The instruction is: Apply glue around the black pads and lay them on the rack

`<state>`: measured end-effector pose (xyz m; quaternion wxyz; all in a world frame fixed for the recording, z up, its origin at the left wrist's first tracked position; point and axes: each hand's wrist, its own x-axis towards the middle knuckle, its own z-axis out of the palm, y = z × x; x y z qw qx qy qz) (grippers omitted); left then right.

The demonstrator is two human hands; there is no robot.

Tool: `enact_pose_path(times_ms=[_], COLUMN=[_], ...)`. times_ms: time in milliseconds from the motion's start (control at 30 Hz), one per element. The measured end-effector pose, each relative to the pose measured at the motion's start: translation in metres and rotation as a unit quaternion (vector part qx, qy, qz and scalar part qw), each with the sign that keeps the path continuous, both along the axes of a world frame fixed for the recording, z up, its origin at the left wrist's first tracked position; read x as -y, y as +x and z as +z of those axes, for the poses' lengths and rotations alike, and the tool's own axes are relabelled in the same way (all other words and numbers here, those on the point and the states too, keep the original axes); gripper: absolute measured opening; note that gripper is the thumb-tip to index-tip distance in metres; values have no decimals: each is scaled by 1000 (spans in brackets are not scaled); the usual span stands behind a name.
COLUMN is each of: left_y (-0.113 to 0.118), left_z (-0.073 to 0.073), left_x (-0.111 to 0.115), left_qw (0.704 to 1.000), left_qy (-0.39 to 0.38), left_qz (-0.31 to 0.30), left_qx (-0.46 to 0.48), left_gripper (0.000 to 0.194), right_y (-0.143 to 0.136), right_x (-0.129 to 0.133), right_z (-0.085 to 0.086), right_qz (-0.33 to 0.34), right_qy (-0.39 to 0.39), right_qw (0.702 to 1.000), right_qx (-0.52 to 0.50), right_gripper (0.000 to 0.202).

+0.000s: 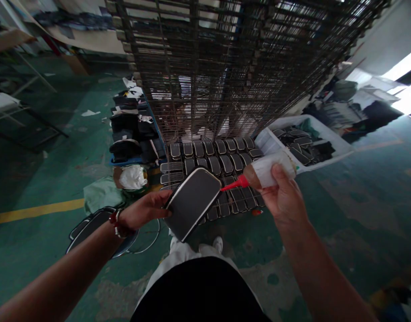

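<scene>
My left hand [155,205] grips the left edge of a dark, flat panel [194,201] with rounded corners and a pale line along its rim. The panel is tilted in front of my body. Wrapped in my right hand [284,192] is a glue bottle [270,172] with a white-covered body and a red nozzle [237,182]. The nozzle points left, and its tip meets or nearly meets the panel's right rim. Below and behind the panel, rows of similar dark pieces [227,164] with pale rims lie on a wire rack.
Tall stacked wire racks [205,67] rise ahead. A white bin [341,152] of dark pieces stands right. Dark bundles [125,123] fill a blue tray at left, near a green cloth [103,194]. By my left forearm is a round stool-like object [94,223] holding dark panels.
</scene>
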<state>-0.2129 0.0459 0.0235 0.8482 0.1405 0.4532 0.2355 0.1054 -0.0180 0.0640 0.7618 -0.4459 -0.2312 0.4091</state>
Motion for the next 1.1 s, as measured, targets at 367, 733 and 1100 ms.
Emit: enact_pose_path(times_ms=[367, 733, 1100], left_y=[-14, -6, -2], left_z=[-21, -22, -21], left_x=[-7, 2, 6], left_qw=[923, 932, 942], left_qy=[298, 291, 268], left_qz=[-240, -210, -193], left_qx=[33, 54, 56], left_gripper=[31, 36, 45], right_y=[-1, -9, -19], right_x=[0, 3, 12], right_z=[-7, -14, -24], right_qz=[-21, -51, -70], right_qy=[-24, -39, -53], right_qw=[999, 998, 996], right_qx=[9, -18, -10], right_gripper=[33, 35, 34])
